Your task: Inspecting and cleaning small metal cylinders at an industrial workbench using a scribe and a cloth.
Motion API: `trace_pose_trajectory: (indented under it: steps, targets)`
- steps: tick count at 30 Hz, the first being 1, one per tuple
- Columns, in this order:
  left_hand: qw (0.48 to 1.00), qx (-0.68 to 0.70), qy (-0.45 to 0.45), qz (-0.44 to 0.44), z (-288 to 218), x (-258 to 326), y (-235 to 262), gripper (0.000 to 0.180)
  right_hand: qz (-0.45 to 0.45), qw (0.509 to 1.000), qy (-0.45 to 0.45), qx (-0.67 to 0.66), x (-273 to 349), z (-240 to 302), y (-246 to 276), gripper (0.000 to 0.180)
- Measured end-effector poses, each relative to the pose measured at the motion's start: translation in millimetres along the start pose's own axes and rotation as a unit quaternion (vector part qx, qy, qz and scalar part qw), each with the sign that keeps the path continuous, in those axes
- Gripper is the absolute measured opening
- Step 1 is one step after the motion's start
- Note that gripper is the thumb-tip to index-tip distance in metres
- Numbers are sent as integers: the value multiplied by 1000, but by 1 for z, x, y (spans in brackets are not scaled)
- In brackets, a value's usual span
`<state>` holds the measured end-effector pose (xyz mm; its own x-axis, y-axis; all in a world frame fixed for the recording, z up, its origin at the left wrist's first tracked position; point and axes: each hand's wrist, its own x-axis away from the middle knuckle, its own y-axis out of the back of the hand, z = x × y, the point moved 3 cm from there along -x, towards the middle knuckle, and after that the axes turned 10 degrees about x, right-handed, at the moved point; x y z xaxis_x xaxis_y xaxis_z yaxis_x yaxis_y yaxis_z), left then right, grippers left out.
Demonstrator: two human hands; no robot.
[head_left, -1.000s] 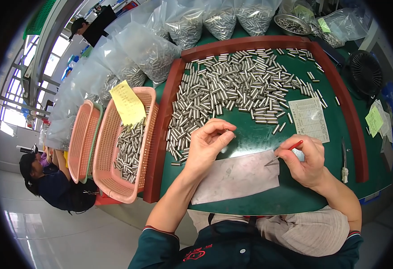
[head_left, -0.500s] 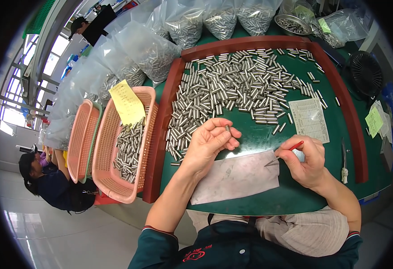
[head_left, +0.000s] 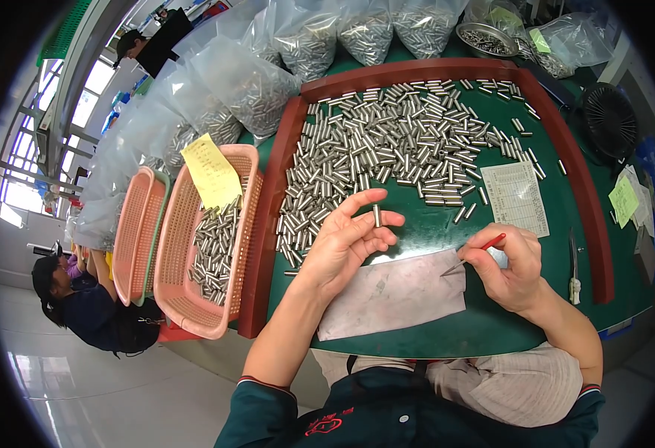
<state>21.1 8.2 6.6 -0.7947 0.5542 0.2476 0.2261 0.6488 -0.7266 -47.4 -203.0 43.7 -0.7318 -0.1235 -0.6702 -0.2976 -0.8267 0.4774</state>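
Head view; red tool [head_left: 495,241] partly hidden

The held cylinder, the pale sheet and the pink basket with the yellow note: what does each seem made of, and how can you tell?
Cylinder: probably polished metal; bright silvery highlights. Pale sheet: likely cloth, matt and smudged, though paper is possible. Pink basket: apparently moulded plastic, satin; uniform colour, lattice walls.

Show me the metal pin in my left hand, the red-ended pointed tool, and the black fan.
Metal pin [head_left: 377,216], head view: middle of its side.
Red-ended pointed tool [head_left: 495,242], head view: its red end.
Black fan [head_left: 609,122], head view: middle of its grille.
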Motion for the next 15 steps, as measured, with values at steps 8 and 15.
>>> trace_pose_trajectory:
  steps: [8,15]
  targets:
    - [1000,28,4,-9,0,-1,0,34,0,1000,-4,-1,0,0,0,16]
    - [997,71,6,4,3,-4,14,16,1,1000,-6,-1,1,-1,0,15]
